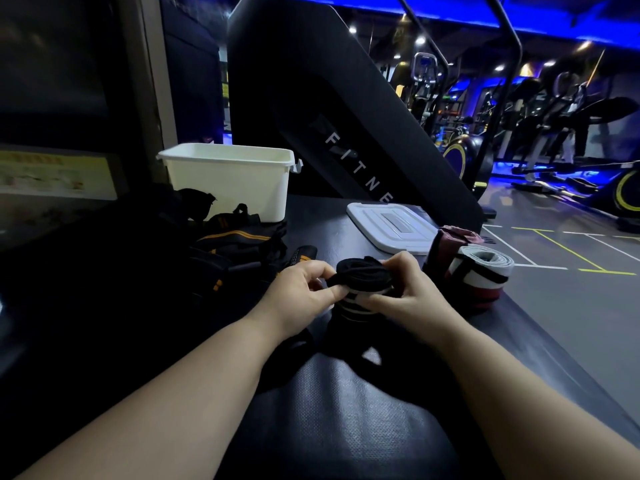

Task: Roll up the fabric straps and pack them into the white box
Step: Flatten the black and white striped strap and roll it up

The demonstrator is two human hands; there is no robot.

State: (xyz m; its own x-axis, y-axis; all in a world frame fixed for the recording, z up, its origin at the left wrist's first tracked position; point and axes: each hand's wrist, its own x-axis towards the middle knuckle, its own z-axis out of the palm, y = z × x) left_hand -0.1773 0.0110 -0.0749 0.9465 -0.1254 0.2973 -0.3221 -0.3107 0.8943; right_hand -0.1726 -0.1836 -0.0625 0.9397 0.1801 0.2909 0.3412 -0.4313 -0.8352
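Note:
A black fabric strap with white stripes point(360, 275) is partly wound into a roll at the middle of the dark mat. My left hand point(304, 292) pinches the roll from the left, and my right hand point(405, 289) grips it from the right. The strap's loose tail point(294, 355) trails toward me over the mat. The white box point(228, 178) stands open at the back left, beyond my hands. A finished red, white and black roll point(481, 275) lies just right of my right hand, with a pink roll point(453, 237) behind it.
The box's white lid point(391, 226) lies flat at the back right. A heap of black straps with orange stripes point(235, 244) sits left of my hands, in front of the box. A black slanted fitness machine point(339, 109) rises behind. The mat's edge drops to the gym floor point(568, 306) on the right.

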